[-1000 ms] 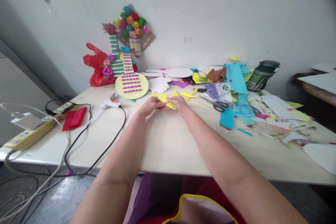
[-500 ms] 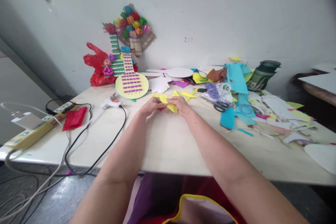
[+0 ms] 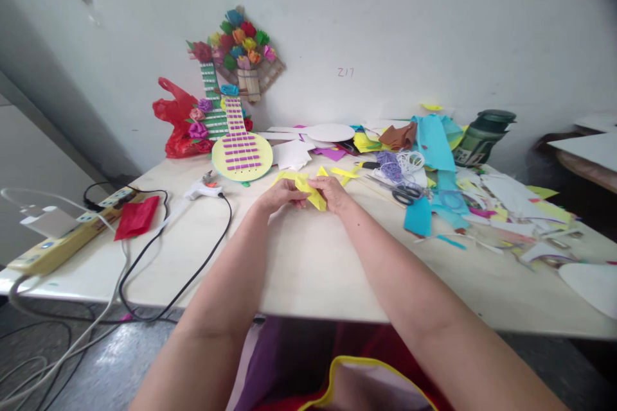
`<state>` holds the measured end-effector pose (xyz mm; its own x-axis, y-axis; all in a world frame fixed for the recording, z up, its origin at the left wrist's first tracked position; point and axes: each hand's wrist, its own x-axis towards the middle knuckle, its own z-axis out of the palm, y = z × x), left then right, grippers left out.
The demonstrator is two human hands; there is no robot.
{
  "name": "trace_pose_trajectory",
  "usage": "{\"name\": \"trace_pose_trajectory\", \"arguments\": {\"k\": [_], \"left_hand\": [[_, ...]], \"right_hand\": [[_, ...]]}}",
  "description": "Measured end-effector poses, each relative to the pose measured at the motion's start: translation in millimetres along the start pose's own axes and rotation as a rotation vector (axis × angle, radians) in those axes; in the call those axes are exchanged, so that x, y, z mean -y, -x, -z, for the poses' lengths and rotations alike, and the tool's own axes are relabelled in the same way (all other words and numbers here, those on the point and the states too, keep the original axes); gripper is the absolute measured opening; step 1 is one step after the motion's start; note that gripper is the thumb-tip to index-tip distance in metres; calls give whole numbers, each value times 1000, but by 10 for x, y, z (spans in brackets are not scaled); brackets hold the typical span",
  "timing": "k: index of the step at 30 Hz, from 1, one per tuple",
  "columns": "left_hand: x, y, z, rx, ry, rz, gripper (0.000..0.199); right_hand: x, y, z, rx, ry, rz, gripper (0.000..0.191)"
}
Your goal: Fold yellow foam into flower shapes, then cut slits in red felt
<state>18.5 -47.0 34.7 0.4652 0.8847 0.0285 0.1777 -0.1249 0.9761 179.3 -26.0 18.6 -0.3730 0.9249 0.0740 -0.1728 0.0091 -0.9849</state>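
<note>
Paper (image 3: 317, 200), yellow, is pinched in the grip of both left hand (image 3: 282, 195) and right hand (image 3: 332, 191) over the middle of the worktop (image 3: 318, 263), with open room between the hands and the near edge. Leftward, the glue gun (image 3: 203, 189) trails its cord (image 3: 231, 213) over the near edge, and a red piece (image 3: 137, 218) lies by the power strip (image 3: 58, 246) along the left edge. A guitar (image 3: 241, 157) stands toward the far edge, while scissors (image 3: 405, 195), yarn (image 3: 389, 167) and scraps (image 3: 511, 202) crowd the right side, with a bottle (image 3: 484, 138) near the far edge there.
</note>
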Motion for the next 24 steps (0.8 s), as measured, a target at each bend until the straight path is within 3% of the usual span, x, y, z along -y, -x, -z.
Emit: {"name": "trace_pose_trajectory", "arguments": {"k": [8, 15, 20, 24], "left_hand": [[-7, 7, -6, 39, 35, -11, 21], [34, -10, 61, -97, 77, -124, 22], [41, -8, 66, -121, 95, -104, 23], [31, 1, 58, -194, 148, -106, 24]], "right_hand": [[18, 4, 13, -17, -53, -23, 28], [-20, -16, 60, 0, 108, 22, 36], [-14, -15, 69, -31, 116, 17, 35], [-22, -24, 82, 21, 107, 40, 37]]}}
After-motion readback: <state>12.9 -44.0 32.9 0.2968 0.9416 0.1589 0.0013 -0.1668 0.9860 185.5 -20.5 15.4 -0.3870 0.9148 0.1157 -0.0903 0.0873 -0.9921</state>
